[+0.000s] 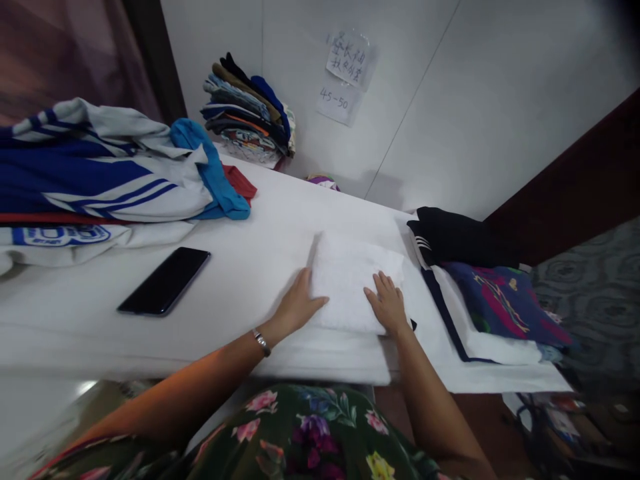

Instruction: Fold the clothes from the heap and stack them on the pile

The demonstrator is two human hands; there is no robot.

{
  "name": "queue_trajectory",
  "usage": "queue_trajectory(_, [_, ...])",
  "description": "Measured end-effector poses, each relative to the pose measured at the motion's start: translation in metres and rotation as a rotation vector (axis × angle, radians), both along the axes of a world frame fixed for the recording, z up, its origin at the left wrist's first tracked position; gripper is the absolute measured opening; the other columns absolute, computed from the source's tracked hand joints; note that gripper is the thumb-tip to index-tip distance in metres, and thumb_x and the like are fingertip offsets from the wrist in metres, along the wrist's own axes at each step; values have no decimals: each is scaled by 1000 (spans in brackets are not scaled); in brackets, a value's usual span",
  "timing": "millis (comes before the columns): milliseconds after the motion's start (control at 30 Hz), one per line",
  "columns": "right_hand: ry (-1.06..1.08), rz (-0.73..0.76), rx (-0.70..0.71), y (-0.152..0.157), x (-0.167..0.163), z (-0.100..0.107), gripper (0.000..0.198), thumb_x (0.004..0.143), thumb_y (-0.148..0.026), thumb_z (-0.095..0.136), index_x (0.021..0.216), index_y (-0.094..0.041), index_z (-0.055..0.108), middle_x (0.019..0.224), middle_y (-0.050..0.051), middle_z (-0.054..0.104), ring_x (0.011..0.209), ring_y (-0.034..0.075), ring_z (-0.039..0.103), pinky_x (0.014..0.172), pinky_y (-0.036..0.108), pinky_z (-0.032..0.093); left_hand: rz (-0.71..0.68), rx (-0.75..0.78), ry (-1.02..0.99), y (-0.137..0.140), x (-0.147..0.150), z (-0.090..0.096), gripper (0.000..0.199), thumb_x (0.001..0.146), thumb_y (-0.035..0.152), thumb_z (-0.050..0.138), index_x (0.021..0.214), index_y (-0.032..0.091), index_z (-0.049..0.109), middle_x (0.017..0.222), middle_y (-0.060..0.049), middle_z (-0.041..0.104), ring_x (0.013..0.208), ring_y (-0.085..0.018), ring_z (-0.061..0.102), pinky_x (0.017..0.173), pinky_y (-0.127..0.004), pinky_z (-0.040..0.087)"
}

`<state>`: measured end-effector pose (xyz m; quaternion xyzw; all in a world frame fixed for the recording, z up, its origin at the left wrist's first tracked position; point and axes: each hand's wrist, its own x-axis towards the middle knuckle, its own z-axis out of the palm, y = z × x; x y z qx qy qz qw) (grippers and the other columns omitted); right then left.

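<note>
A folded white garment (350, 267) lies flat on the white table (270, 247) in front of me. My left hand (299, 301) rests at its left edge, thumb stretched over the cloth and fingers along the side. My right hand (388, 301) lies on the garment's right part with fingers spread. Neither hand grips anything. A small dark bit (413, 325) shows beside my right wrist; what it belongs to I cannot make out.
To the left lie a black phone (165, 281) and a heap of blue-and-white clothes (115, 173). Folded clothes (500, 300) are stacked at the right, with a black garment (460, 235) behind. Another clothes pile (247, 110) stands at the back against the wall, near paper notes (345, 60).
</note>
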<state>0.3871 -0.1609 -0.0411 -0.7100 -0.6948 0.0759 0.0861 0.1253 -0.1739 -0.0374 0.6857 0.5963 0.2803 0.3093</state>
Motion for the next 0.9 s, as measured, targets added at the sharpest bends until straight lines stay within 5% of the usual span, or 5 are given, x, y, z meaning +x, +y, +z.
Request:
queue_trajectory(233, [37, -9, 10, -2, -1, 0, 63, 96, -56, 28, 149, -22, 31, 160, 6, 21, 148, 26, 14, 116, 52, 14, -123, -101, 50, -42, -13, 10, 89, 77, 32, 64, 151, 11, 19, 153, -17, 36, 137, -29, 40, 111, -40, 36])
queue_trajectory(433, [47, -3, 19, -4, -2, 3, 61, 96, -54, 30, 148, -22, 33, 160, 5, 22, 148, 26, 15, 117, 51, 14, -157, -8, 322, -43, -18, -1, 59, 88, 21, 44, 147, 19, 34, 136, -12, 58, 117, -27, 59, 98, -42, 45])
queue_trajectory(633, [11, -97, 11, -9, 3, 2, 63, 95, -57, 32, 148, -25, 34, 159, 7, 25, 147, 28, 18, 114, 54, 21, -225, -16, 398, -45, -33, -7, 59, 83, 16, 43, 142, 23, 45, 114, -8, 71, 105, -26, 64, 90, -38, 48])
queue_trajectory(800, [17, -83, 9, -9, 6, -2, 63, 95, -56, 32, 148, -22, 35, 158, 8, 27, 147, 30, 19, 112, 53, 26, -349, -111, 299, -29, -52, 20, 52, 83, 34, 50, 133, 23, 56, 85, -4, 72, 81, -24, 66, 74, -34, 47])
queue_trajectory(900, [25, -86, 12, -8, 4, -1, 62, 95, -54, 33, 148, -21, 35, 158, 8, 27, 147, 30, 19, 112, 54, 26, -278, -3, 237, 2, -49, 44, 48, 86, 52, 47, 118, 20, 64, 89, -4, 69, 79, -22, 64, 73, -33, 48])
